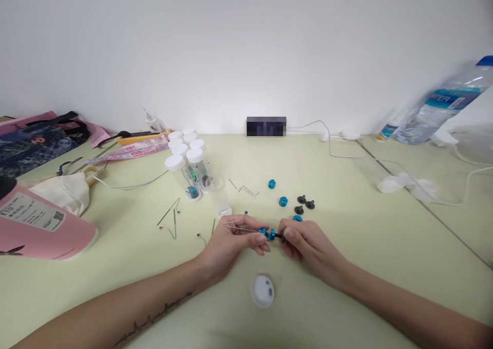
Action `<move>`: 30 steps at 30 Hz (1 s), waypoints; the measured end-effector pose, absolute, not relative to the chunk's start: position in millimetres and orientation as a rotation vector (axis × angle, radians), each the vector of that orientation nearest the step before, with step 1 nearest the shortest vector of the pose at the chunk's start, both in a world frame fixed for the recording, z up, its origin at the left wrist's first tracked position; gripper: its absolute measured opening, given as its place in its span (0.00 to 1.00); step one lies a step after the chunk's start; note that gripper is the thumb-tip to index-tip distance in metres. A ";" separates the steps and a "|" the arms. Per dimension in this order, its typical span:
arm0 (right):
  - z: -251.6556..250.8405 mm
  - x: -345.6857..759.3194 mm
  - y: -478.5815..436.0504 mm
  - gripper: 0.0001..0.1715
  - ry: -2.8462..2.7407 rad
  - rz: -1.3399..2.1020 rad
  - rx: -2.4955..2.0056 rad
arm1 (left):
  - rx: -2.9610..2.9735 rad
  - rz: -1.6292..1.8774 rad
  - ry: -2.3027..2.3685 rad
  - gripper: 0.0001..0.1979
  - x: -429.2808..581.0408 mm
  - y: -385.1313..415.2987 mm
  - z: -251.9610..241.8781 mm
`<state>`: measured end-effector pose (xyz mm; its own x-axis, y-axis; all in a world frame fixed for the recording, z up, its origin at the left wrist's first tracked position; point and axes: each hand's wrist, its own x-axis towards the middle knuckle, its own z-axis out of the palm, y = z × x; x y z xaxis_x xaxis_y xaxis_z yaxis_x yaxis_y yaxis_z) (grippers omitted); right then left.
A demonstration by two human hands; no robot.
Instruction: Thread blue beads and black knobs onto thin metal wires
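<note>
My left hand [239, 238] is closed, thumb and fingers pinching a small blue metal fitting [268, 234] with a thin wire [246, 229] running back over the palm. From the right, my right hand [302, 238] grips a black thumbscrew [283, 235] by its wide head. Its shank meets the blue fitting, though how deep it sits I cannot tell. Loose black thumbscrews [299, 210] lie beyond my right hand, near blue knobs [283, 201]; another blue knob [297, 218] is partly hidden behind my fingers. A white cap [263, 291] with small dark bits inside lies below my hands.
Clear tubes with white lids [181, 177] stand left of centre, beside an uncapped clear tube [221, 202]. Bent metal rods [174, 223] and short pins [246, 190] lie about. A pink tumbler [50, 225] is at left, a water bottle [439, 105] at right, a clock [266, 126] behind.
</note>
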<state>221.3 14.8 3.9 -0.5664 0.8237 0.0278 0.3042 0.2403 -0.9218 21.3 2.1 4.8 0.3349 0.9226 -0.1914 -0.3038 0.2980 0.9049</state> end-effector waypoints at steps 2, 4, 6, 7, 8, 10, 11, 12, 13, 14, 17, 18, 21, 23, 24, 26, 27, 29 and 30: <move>6.4 220.9 14.1 0.29 -1.998 1.269 -1.054 | 0.899 0.974 0.849 0.09 21.5 2.2 4.8; 8.5 220.4 13.5 0.26 -2.010 1.240 -1.086 | 0.897 0.985 0.842 0.09 21.3 2.5 4.5; 8.9 219.9 13.3 0.21 -2.007 1.228 -1.102 | 0.890 0.993 0.833 0.08 20.8 2.8 4.1; 8.4 219.7 13.3 0.18 -1.991 1.226 -1.104 | 0.885 0.997 0.831 0.08 20.4 2.8 4.0; 7.7 219.6 13.6 0.16 -1.970 1.223 -1.099 | 0.880 1.002 0.831 0.08 20.1 2.9 3.8; 6.1 219.3 14.2 0.14 -1.927 1.211 -1.080 | 0.873 1.007 0.835 0.08 19.8 3.0 3.9; 5.6 219.3 14.6 0.14 -1.910 1.206 -1.074 | 0.872 1.006 0.837 0.08 19.9 3.0 4.0; 5.6 219.3 14.9 0.14 -1.898 1.208 -1.073 | 0.872 1.006 0.838 0.08 20.0 3.0 4.3; 5.8 219.4 15.1 0.16 -1.894 1.221 -1.079 | 0.874 1.005 0.839 0.09 20.3 3.0 4.6; 6.3 219.5 15.3 0.17 -1.899 1.240 -1.086 | 0.877 1.003 0.838 0.09 20.6 2.9 4.9; 7.3 219.9 15.3 0.22 -1.934 1.267 -1.100 | 0.888 0.995 0.835 0.09 21.4 2.9 5.4; 7.2 219.9 15.2 0.21 -1.938 1.251 -1.105 | 0.886 0.998 0.834 0.09 21.4 2.9 5.3; 5.5 219.6 14.9 0.14 -1.915 1.172 -1.113 | 0.864 1.009 0.837 0.09 21.1 3.1 4.6; 4.7 219.7 14.6 0.13 -1.902 1.146 -1.107 | 0.859 1.006 0.844 0.09 20.9 3.1 4.2; 4.8 219.8 14.6 0.14 -1.898 1.149 -1.100 | 0.863 1.003 0.846 0.09 20.9 3.1 4.1; 5.9 220.1 14.7 0.18 -1.904 1.174 -1.095 | 0.877 0.997 0.847 0.10 21.1 2.7 4.1; 6.7 220.2 14.8 0.20 -1.916 1.190 -1.093 | 0.887 0.991 0.847 0.10 21.3 2.5 4.2; 8.2 220.2 15.1 0.24 -1.947 1.211 -1.096 | 0.903 0.978 0.843 0.10 21.4 2.0 4.4; 8.6 220.0 15.2 0.25 -1.958 1.210 -1.100 | 0.906 0.975 0.841 0.09 21.3 1.9 4.4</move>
<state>220.0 15.2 8.6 -0.4903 0.8699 0.0526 0.3419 0.2475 -0.9066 21.3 1.9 4.4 0.3286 0.9278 -0.1764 -0.3113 0.2828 0.9073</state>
